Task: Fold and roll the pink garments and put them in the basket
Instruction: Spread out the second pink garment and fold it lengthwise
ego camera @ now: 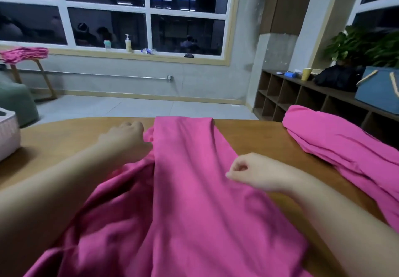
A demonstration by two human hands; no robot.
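Three pink garments show. One pink garment (194, 190) lies spread along the middle of the wooden table (54, 147), folded lengthwise. A second pink garment (345, 147) lies bunched to its right on the same table, and a third pink heap (23, 54) sits on a small stool far to its left by the window (146, 13). The left hand (125, 134) is curled at the spread garment's left edge; whether it grips cloth I cannot tell. The right hand (250, 173) rests clenched on it, and a pinch cannot be told. One white basket (7, 134) stands at the table's left edge.
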